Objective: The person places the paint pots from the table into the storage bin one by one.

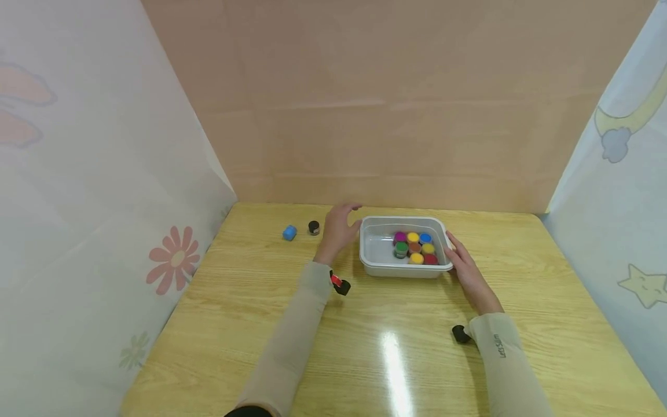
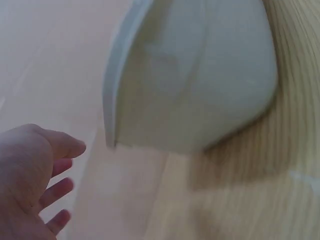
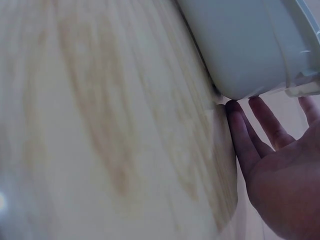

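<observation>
A white plastic tub (image 1: 383,271) stands on the wooden table. In its right half sit several small paint jars with coloured lids, among them a green-lidded jar (image 1: 400,249), a blue-lidded jar (image 1: 425,238) and a red-lidded jar (image 1: 431,259). My left hand (image 1: 339,231) hovers by the tub's left end, fingers loosely spread; the left wrist view shows a gap between that hand (image 2: 30,180) and the tub wall (image 2: 200,80). At the right end, the extended fingers of my right hand (image 1: 466,275) touch the outside of the tub, as the right wrist view also shows.
Left of my left hand, a black-lidded jar (image 1: 314,227) and a small blue object (image 1: 289,233) lie on the table (image 1: 250,324). A brown paper-like backdrop (image 1: 391,116) rises behind the table, with pale patterned sheets (image 1: 94,231) at both sides.
</observation>
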Available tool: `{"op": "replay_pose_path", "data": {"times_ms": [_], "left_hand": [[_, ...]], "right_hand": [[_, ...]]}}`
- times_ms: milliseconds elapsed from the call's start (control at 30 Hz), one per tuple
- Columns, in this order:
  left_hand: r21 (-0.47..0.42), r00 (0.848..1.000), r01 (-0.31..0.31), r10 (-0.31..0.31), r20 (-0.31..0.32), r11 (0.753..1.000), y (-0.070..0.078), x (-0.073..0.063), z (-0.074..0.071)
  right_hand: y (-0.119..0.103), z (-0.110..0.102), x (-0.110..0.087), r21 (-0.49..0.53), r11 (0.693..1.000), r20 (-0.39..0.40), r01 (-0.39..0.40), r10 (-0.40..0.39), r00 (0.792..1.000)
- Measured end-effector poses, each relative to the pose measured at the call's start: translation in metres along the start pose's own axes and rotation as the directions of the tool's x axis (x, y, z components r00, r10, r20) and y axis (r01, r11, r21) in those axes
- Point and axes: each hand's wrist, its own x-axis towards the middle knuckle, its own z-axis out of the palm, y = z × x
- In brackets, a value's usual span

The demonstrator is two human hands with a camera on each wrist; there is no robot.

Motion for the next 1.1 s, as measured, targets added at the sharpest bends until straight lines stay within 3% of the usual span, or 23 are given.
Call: {"op": "replay_pose_path", "data": {"times_ms": [100, 233, 433, 600, 800, 1000, 1100], "left_hand": [[0.001, 0.995, 0.048, -0.047, -0.087, 0.999, -0.022, -0.006, -0.002], [-0.046, 0.978, 0.126, -0.132, -0.163, 0.991, -0.046, -0.014, -0.003], [-0.134, 0.952, 0.195, -0.221, -0.212, 0.971, -0.068, -0.024, -0.008], [-0.184, 0.945, 0.217, -0.254, -0.205, 0.959, -0.081, -0.029, -0.008], [-0.217, 0.943, 0.264, -0.299, -0.145, 0.94, -0.089, -0.034, -0.007], [-0.22, 0.922, 0.347, -0.374, -0.099, 0.912, -0.097, -0.038, -0.007], [-0.194, 0.919, 0.364, -0.386, -0.085, 0.911, -0.102, -0.037, -0.006]], "right_hand": [[0.0, -0.002, -0.001, -0.001, 1.0, -0.001, -0.005, 0.005, 1.0], [0.0, -0.002, 0.0, -0.006, 1.0, -0.001, -0.023, 0.023, 1.0], [0.001, -0.004, 0.002, -0.005, 0.999, 0.002, -0.033, 0.033, 0.999], [0.002, -0.003, 0.003, 0.002, 1.0, 0.0, -0.024, 0.024, 1.0], [0.003, -0.003, 0.004, -0.001, 1.0, -0.002, -0.008, 0.008, 1.0], [0.004, 0.0, 0.003, 0.002, 1.0, 0.003, -0.007, 0.007, 1.0], [0.002, 0.001, 0.002, 0.002, 1.0, 0.002, -0.006, 0.006, 1.0]]}}
